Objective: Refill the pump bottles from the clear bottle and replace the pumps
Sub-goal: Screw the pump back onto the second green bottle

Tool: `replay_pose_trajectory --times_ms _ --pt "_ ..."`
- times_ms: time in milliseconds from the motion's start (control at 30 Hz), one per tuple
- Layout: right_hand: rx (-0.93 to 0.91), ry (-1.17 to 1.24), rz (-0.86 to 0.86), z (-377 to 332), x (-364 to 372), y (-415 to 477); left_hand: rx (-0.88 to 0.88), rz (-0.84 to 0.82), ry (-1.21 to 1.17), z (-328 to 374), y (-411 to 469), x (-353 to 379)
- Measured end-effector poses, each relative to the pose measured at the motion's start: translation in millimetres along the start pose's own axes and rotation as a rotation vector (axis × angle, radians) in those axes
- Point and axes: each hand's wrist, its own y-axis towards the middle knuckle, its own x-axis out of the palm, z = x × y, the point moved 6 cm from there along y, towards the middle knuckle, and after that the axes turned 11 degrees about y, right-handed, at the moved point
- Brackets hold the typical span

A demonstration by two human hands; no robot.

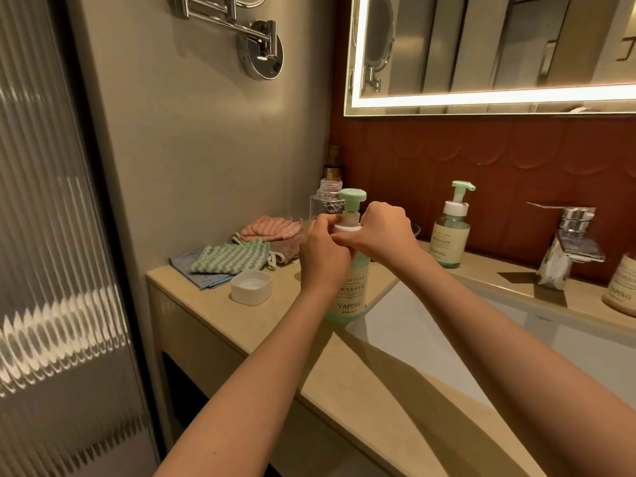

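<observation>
A green pump bottle (pixel 349 294) labelled YAPING stands on the beige counter (pixel 213 304) at the sink's left corner. Its mint pump head (pixel 351 197) sits on top over a white collar. My left hand (pixel 321 256) grips the bottle's shoulder and neck. My right hand (pixel 382 232) pinches the white collar from the right. Behind them stands the clear bottle (pixel 327 201), uncapped, with foam inside. Its white square cap (pixel 251 287) lies upturned on the counter. A second green pump bottle (pixel 451 235) with its pump on stands on the ledge to the right.
Folded cloths, green (pixel 230 259) and pink (pixel 272 228), lie at the back left of the counter. A chrome faucet (pixel 564 249) stands behind the white sink basin (pixel 447 335). A tan jar (pixel 623 287) sits at the far right. A lit mirror (pixel 499 49) hangs above.
</observation>
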Motion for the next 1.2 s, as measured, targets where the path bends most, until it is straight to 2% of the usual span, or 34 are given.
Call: replay_pose_trajectory --times_ms 67,200,300,500,567,667,733,800,967,1100,1200 --pt "0.01 0.054 -0.063 1 -5 3 -0.016 -0.026 -0.03 -1 2 0" --pt "0.067 0.358 -0.21 3 -9 0 0.007 -0.099 -0.045 -3 2 2" --pt "0.053 0.324 -0.222 3 -5 2 0.019 -0.169 -0.044 -3 0 2" --pt "0.074 0.152 -0.093 5 -1 8 0.05 -0.34 -0.003 1 -1 6" --pt "0.079 0.116 -0.045 5 -1 8 0.027 -0.299 0.013 3 -3 7" --pt "0.079 0.077 0.013 3 1 5 0.001 -0.121 0.073 2 -1 4" --pt "0.065 0.066 0.043 4 4 4 0.004 -0.081 0.07 -1 0 4" --pt "0.048 0.074 0.017 6 4 4 0.012 -0.104 0.066 -3 0 5" --pt "0.04 0.318 -0.278 6 -1 -1 0.076 -0.175 0.111 -1 1 6" --pt "-0.009 0.27 -0.19 2 -5 -1 0.069 -0.275 0.085 -4 -2 6" --pt "0.026 0.201 -0.124 4 -4 2 0.019 -0.309 0.045 -5 -4 8"
